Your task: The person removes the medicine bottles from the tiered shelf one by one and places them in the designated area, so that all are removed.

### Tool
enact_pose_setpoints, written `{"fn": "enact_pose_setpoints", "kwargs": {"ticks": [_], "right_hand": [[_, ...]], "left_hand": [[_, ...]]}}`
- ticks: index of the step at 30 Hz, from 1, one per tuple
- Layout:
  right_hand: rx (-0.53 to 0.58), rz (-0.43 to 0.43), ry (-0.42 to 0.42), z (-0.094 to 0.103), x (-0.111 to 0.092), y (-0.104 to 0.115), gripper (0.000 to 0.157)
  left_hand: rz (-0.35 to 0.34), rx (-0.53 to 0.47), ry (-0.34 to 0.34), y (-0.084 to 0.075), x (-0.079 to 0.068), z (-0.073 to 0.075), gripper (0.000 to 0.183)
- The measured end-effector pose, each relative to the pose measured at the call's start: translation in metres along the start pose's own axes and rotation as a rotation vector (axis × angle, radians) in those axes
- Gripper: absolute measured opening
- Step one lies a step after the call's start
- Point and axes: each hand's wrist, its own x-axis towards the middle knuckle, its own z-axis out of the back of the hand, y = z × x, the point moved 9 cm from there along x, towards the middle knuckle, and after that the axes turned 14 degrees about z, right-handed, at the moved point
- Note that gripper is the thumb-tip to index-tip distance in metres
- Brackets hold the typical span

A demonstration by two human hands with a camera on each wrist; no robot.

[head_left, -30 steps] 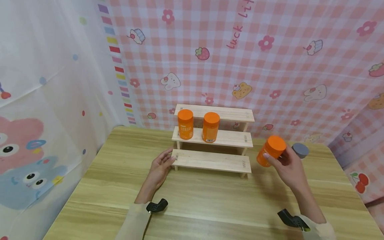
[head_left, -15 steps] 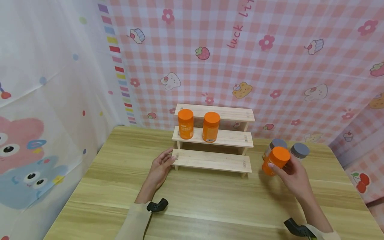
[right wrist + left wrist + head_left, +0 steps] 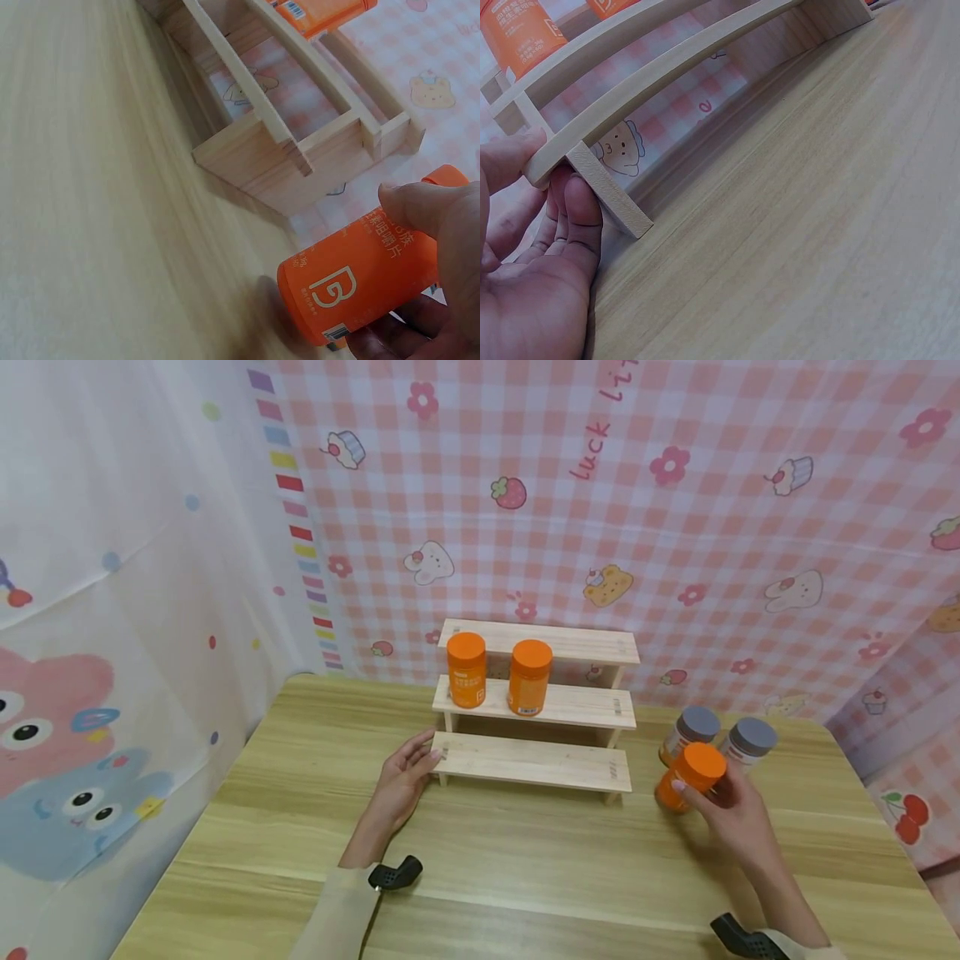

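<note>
My right hand (image 3: 738, 818) holds an orange pill bottle (image 3: 684, 785) with an orange cap, right of the wooden stepped shelf (image 3: 532, 763). In the right wrist view the bottle (image 3: 356, 277) is tilted, its base close over the table, thumb on one side and fingers on the other. My left hand (image 3: 397, 785) grips the left end of the shelf's lowest step; the left wrist view has the thumb above the board (image 3: 660, 75) and curled fingers below it. Two matching orange bottles, one at the left (image 3: 467, 681) and one near the middle (image 3: 529, 685), stand upright on the second step.
Behind the held bottle stand two grey-lidded jars, one nearer the shelf (image 3: 696, 727) and one farther right (image 3: 752, 739). A pink checked cloth (image 3: 480, 527) hangs behind the wood-grain table (image 3: 525, 877), and a white printed curtain (image 3: 150, 593) hangs at left.
My right hand has brought the orange bottle down and nearer to me, uncovering the grey-lidded jar behind it. The left hand keeps its grip on the shelf.
</note>
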Motion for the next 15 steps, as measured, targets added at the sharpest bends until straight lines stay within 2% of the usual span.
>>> {"fn": "enact_pose_setpoints", "kwargs": {"ticks": [6, 15], "right_hand": [[-0.005, -0.026, 0.019, 0.0, -0.003, -0.007, 0.067], [-0.06, 0.013, 0.057, 0.005, 0.006, 0.01, 0.072]], "left_hand": [[0.002, 0.002, -0.002, 0.0, 0.0, -0.001, 0.052], [0.005, 0.004, -0.011, 0.0, -0.001, 0.0, 0.052]]}}
